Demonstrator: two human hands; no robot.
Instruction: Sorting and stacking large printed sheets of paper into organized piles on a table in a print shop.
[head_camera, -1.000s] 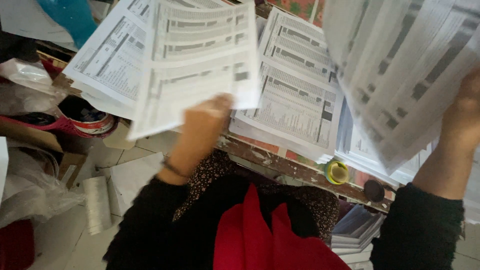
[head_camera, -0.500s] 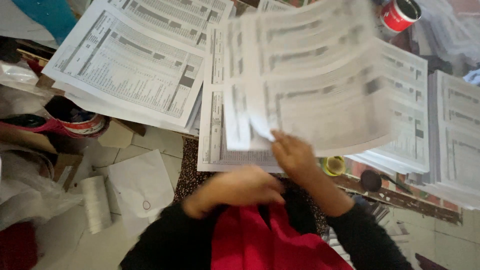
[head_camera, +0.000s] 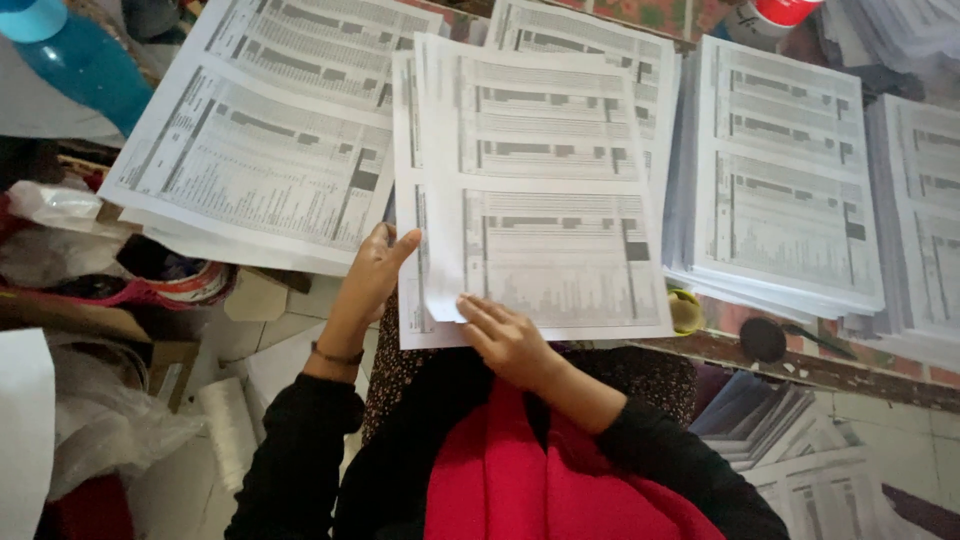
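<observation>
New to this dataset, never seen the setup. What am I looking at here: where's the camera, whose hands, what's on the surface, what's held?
There is no machine: a person wears a camera on the head, looking down at their own bare hands. The left hand touches the left edge of a loose bundle of white printed paper sheets, while the right hand presses on its lower edge. Similar stacks of printed sheets cover the patterned table. A blue plastic bottle stands at upper left, and a red-and-white can at the top.
</observation>
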